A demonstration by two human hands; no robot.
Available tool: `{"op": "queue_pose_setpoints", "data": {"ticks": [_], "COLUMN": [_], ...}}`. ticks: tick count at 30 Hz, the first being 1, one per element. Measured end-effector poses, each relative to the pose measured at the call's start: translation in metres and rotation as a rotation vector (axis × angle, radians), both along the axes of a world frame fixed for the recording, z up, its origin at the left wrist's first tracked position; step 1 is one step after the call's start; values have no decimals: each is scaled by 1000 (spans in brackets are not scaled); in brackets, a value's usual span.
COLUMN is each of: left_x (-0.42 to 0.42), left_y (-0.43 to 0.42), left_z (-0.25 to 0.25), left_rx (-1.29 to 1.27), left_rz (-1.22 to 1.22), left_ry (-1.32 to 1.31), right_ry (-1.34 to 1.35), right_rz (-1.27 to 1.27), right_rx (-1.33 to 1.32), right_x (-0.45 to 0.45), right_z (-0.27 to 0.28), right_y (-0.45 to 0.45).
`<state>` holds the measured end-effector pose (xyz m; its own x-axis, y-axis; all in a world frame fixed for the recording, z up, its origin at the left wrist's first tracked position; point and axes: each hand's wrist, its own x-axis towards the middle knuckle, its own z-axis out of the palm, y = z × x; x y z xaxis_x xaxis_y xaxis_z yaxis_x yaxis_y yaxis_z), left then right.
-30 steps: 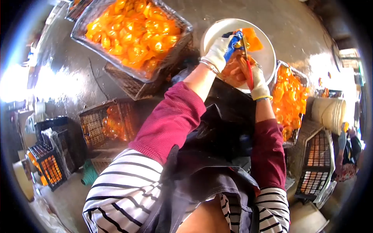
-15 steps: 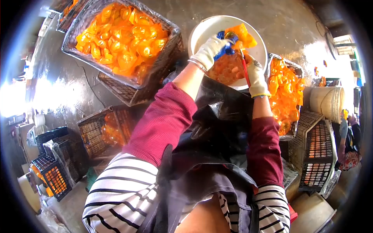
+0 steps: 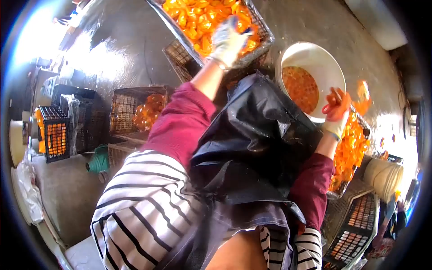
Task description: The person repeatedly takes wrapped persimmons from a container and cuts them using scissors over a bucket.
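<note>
My left hand (image 3: 230, 41), in a pale glove with blue on the fingers, reaches over a crate of shiny orange pieces (image 3: 193, 20). Its fingers are spread and slightly blurred, touching or just above the pieces. My right hand (image 3: 336, 110), gloved with orange-red on the fingers, is beside the right rim of a white bucket (image 3: 333, 58). Its fingers are curled, and a red loop shows there, seemingly the handle of a red-handled tool, mostly hidden. A blurred orange piece (image 3: 363, 92) is just right of that hand, above a second crate of orange pieces (image 3: 348, 148).
Chopped orange bits in liquid (image 3: 299, 90) lie in the bucket. A black apron (image 3: 261, 135) covers my lap. Left are a crate (image 3: 121, 112) with a few orange pieces and a black crate (image 3: 56, 139). Right stand stacked crates (image 3: 355, 225) and a pale bucket (image 3: 382, 177); a person (image 3: 389, 229) is beyond.
My left hand has left the bucket and the orange piece it held, moving to the big crate. My right hand has moved to the bucket's right side. The view has shifted.
</note>
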<state>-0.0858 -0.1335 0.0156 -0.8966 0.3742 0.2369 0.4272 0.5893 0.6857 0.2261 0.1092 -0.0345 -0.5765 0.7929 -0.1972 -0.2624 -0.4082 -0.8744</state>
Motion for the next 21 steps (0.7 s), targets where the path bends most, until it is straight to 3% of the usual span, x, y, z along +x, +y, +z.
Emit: {"op": "queue_pose_setpoints", "data": {"ticks": [2, 3, 5, 8, 9, 10, 12, 14, 17, 20, 21], "left_x": [-25, -31, -45, -55, -60, -66, -74, -86, -96, -76, -70], "left_y": [-44, -57, -65, -54, -44, -40, -40, -55, -79, -81, -78], "left_z": [-9, -12, -30, -71, -77, -76, -64, -60, -63, -36, -25], "left_rx": [-307, -439, -718, -898, -932, -833, -644, -238, 966, 1472, 1511], "left_rz": [203, 172, 6, -58, -22, -38, -69, -112, -282, -387, -324], "left_ry": [161, 112, 11, 322, 261, 152, -64, -311, -972, -1123, -1196], "right_ry": [287, 368, 701, 778, 584, 383, 670, 642, 248, 181, 164], "right_rz": [-308, -324, 154, 307, 48, -209, 253, 270, -217, -32, -2], "right_rx": [-234, -266, -159, -160, -158, -157, -257, -311, -247, -228, -221], "right_x": [4, 13, 29, 13, 11, 12, 26, 18, -15, -18, -20], "right_z": [1, -7, -50, -31, -25, -22, -40, -21, 17, 12, 10], "right_y": [0, 5, 33, 22, 12, 7, 27, 15, -19, -16, -17]}}
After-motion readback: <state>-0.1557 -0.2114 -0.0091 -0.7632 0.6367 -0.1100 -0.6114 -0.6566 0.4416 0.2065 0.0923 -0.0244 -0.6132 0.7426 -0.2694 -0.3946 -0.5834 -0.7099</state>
